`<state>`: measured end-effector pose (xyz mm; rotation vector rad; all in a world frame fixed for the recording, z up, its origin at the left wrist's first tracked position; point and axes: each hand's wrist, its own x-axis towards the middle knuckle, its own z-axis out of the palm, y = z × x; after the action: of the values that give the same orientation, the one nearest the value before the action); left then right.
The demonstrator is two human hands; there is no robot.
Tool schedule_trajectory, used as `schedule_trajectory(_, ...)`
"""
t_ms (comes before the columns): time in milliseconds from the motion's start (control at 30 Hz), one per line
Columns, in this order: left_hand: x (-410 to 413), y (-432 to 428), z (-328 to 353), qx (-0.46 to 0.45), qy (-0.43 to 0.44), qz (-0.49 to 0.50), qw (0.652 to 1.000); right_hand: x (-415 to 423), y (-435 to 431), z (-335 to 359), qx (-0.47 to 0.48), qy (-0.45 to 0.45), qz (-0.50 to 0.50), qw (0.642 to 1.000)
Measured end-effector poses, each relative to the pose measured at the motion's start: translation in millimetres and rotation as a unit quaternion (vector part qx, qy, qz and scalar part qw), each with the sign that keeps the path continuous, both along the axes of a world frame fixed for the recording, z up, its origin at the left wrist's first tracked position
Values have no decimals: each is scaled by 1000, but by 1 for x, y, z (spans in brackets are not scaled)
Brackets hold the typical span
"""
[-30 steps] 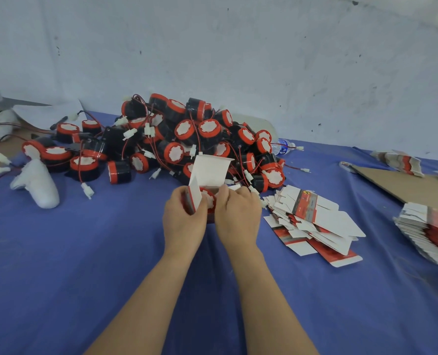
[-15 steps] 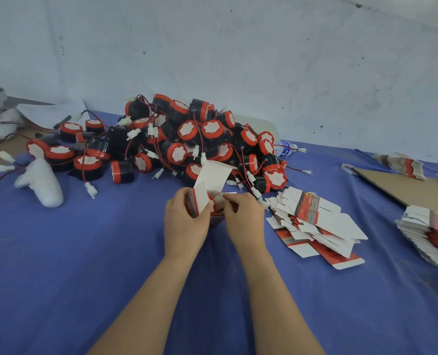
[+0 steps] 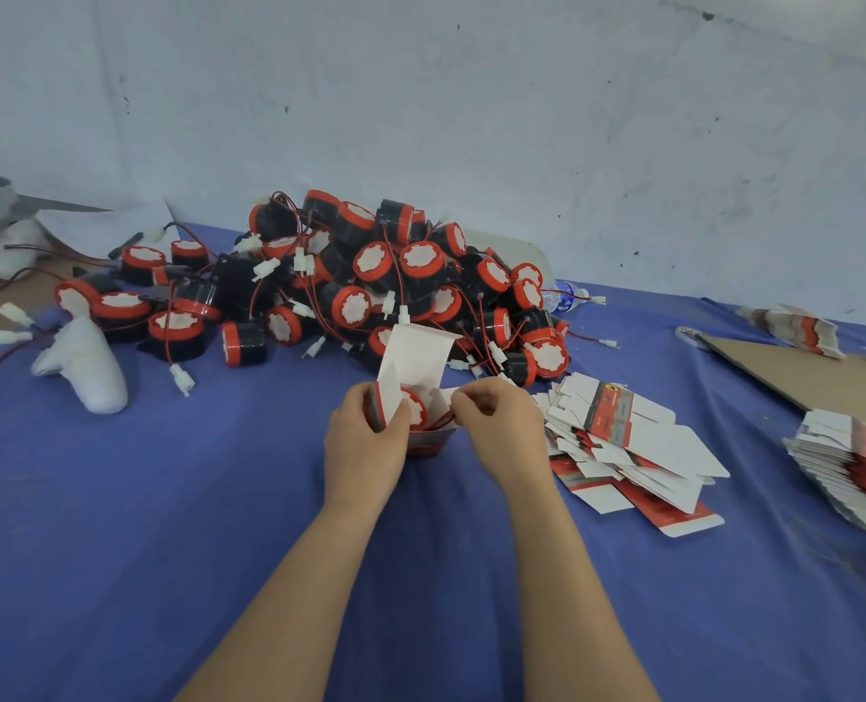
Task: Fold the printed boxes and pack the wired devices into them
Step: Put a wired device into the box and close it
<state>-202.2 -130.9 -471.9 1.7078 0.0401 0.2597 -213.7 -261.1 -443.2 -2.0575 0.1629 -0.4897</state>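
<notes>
The worktop (image 3: 167, 524) is covered in a plain deep blue cloth. The devices (image 3: 355, 306) heaped toward its far edge have black bodies, red rims and white scalloped faces. Their wires (image 3: 399, 281) are red and end in white plugs (image 3: 267, 268). The open box (image 3: 418, 349) is white inside and printed red outside. The flat boxes (image 3: 618, 423) beside it are white with a red and dark grey band. The cardboard (image 3: 800, 377) at the right edge is brown. The wall (image 3: 471, 119) is pale grey with dark specks.

Packing workshop — device heap (image 3: 372, 263), flat boxes (image 3: 618, 423)
</notes>
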Motion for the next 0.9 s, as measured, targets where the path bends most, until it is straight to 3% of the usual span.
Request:
schedule_trajectory(100,1,2,1,-13,13,3,1000,-2,-6,4,-21,29,54,998)
schedule_trajectory(233,0,2,2,0,11,4,1000,-1,-2,0,-54,14,42,998)
schedule_trajectory(500,-2,3,3,99,-19,6,995,9,13,-11,-47,26,-29,998)
schedule_trajectory(733,4,8,-1,171,30,23,984,6,13,-13,-53,21,-18,998)
schedule_trajectory(800,3,7,-1,174,34,15,984,6,12,-13,3,45,-34,998)
schedule_trajectory(900,2,6,1,174,30,14,984,8,11,-9,168,145,-42,974)
